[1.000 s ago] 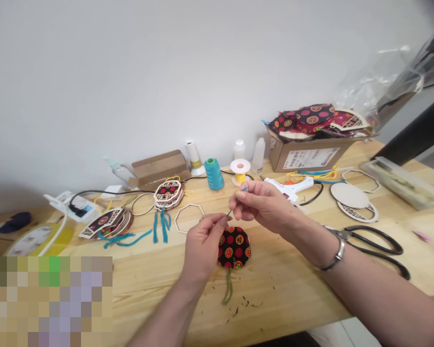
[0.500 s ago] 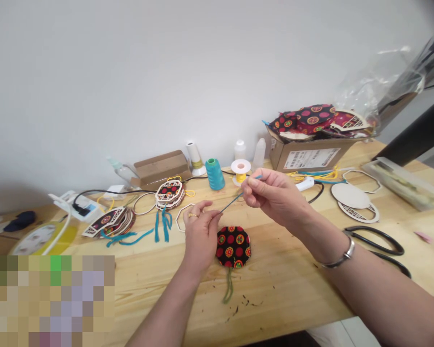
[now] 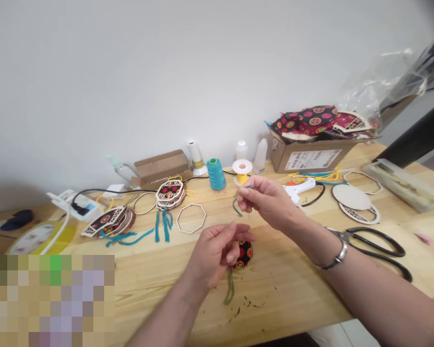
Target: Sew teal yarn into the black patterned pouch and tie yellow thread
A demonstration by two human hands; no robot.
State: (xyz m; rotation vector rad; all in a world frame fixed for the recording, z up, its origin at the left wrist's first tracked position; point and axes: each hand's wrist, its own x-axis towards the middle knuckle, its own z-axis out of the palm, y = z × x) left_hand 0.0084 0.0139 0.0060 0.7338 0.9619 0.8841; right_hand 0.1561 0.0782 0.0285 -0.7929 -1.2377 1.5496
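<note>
Raised over the table, my right hand (image 3: 262, 197) is closed in a pinch on a short blue cord (image 3: 235, 206), whose free end hangs in a curve. My left hand (image 3: 217, 250) is lower, its fingers loosely bent and apart, with nothing visible in them. It is above a black octagonal fabric piece (image 3: 245, 255) patterned with red and orange flowers and hides much of it; whether they touch I cannot tell. A green cord loop (image 3: 230, 289) extends from the piece's near edge.
Behind the hands stand a teal thread cone (image 3: 216, 174) and a yellow thread spool (image 3: 242, 168). Black-handled scissors (image 3: 376, 241) and a white glue gun (image 3: 299, 189) lie right. A wooden octagonal frame (image 3: 191, 218) is left, and a cardboard box (image 3: 307, 154) of fabric pieces is at the back.
My left hand has let go of the blue cord and moved down and right over the fabric piece. My right hand still holds the cord, now slack, and has shifted slightly.
</note>
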